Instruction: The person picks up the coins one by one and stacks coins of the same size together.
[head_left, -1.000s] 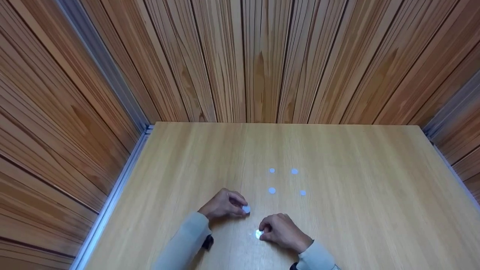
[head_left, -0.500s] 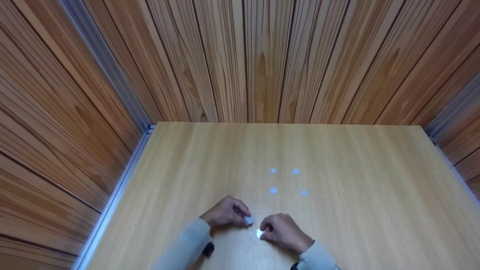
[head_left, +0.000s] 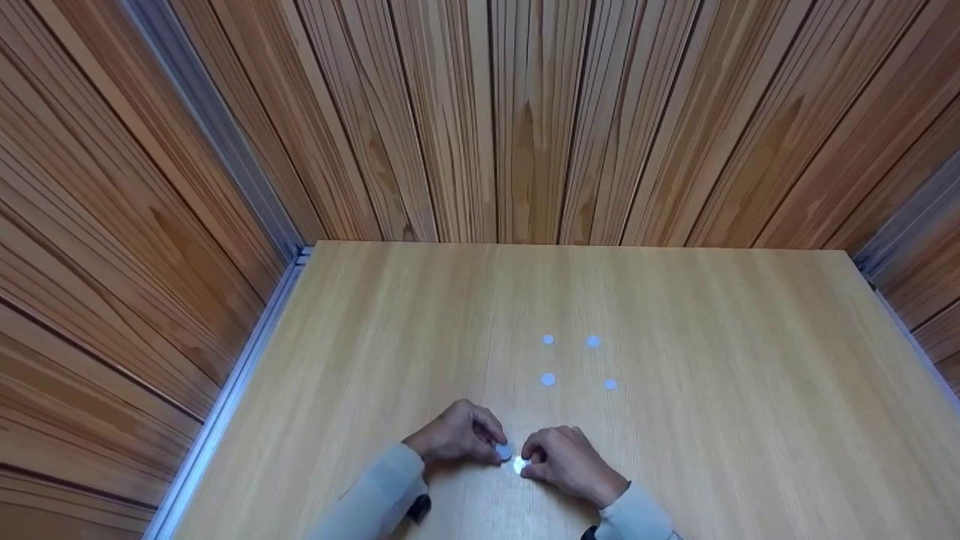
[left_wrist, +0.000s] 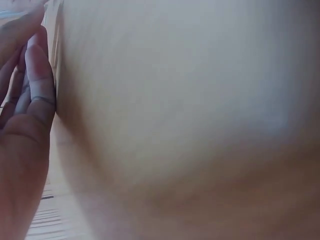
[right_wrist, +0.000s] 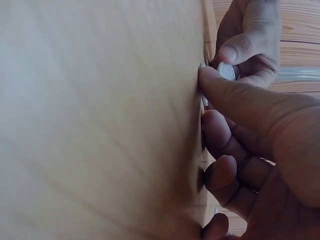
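Observation:
My left hand (head_left: 459, 435) pinches a silver coin (head_left: 504, 451) between thumb and fingers, just above the wooden table, left of my right hand. In the right wrist view this coin (right_wrist: 227, 71) is tilted up and its face shows. My right hand (head_left: 568, 459) holds another coin (head_left: 519, 466) at its edge, flat against the table, with thumb and fingertips on it; it gleams brightly. The two coins are very close together. Only the left hand's fingers (left_wrist: 40, 75) show in the left wrist view; its coin is hidden there.
Beyond the hands several more coins (head_left: 548, 379) lie flat and apart on the table (head_left: 375, 322). Wood-plank walls (head_left: 525, 127) rise at the back and both sides. A metal rail (head_left: 225, 405) runs along the table's left edge.
My left hand has moved down and to the right with its coin, closer to the coin under my right hand. The right hand has stayed nearly in place.

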